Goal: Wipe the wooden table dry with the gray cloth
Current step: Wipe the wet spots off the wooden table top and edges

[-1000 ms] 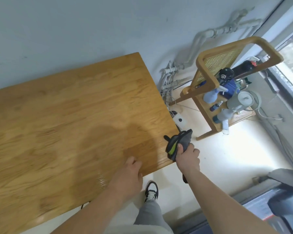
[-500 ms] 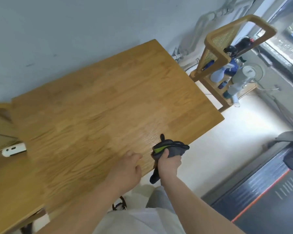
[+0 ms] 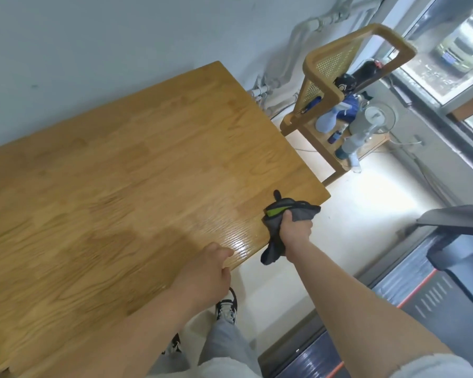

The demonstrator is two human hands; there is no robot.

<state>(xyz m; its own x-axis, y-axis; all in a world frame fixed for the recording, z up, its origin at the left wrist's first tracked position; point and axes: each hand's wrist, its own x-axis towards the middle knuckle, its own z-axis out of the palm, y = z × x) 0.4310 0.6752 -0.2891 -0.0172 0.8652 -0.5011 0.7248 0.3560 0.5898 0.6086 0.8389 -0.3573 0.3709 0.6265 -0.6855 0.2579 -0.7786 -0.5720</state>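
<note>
The wooden table (image 3: 137, 170) fills the left and middle of the head view, with a glossy wet-looking patch near its front right edge. My right hand (image 3: 295, 230) grips a bunched gray cloth (image 3: 284, 214) with a green stripe, at the table's front right edge near the corner; part of the cloth hangs down below my wrist. My left hand (image 3: 205, 274) rests on the table's front edge, thumb on top and fingers curled under the rim.
A wooden rattan rack (image 3: 336, 75) with spray bottles (image 3: 352, 145) stands on the floor right of the table. Pipes (image 3: 268, 85) run along the wall behind. A dark treadmill (image 3: 421, 296) lies at lower right. My shoe (image 3: 225, 309) is below the table edge.
My right hand with the cloth has moved from beyond the table's corner to its front right edge. My left hand has stayed on the front edge. The view has shifted.
</note>
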